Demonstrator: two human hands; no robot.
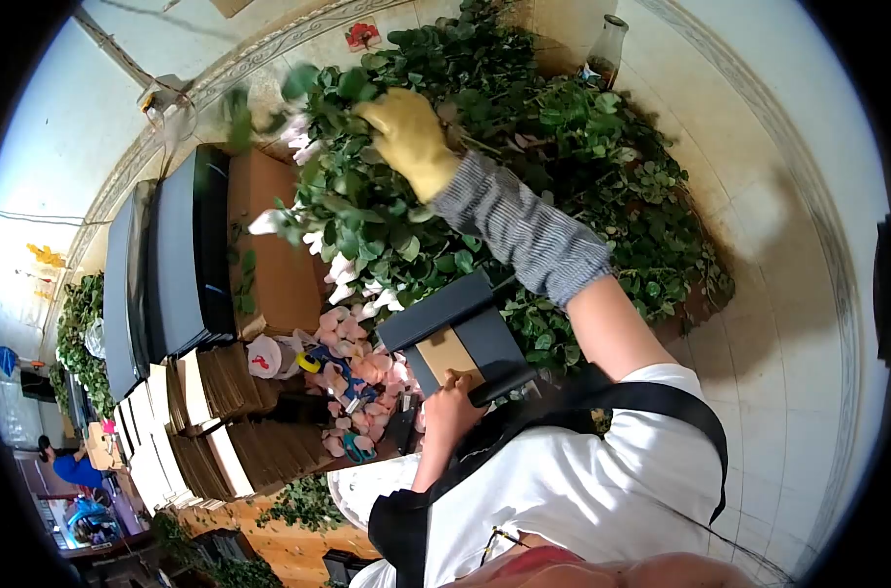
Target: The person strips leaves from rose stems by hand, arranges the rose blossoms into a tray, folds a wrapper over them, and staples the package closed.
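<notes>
My right hand [411, 142], in a yellow glove with a grey knitted sleeve, reaches over a heap of leafy cut stems [582, 127]. Its fingers are curled among leafy rose stems [352, 88], and some leaves beside it are motion-blurred. Pale pink flower heads [342, 272] poke out on the left side of the heap. My bare left hand [451, 407] has its fingers bent on a tan cardboard piece [452, 357], which lies against a dark grey folded sheet [496, 345]. Loose pink petals [369, 367] are scattered just left of that sheet.
Tall dark panels [179, 255] stand beside a brown carton [269, 235], above stacked cardboard sheets [244, 431]. Teal-handled scissors [359, 449] and a yellow-tipped tool [309, 363] lie among the petals. A glass vase [607, 49] stands at the back wall. A person in blue [76, 470] is far left.
</notes>
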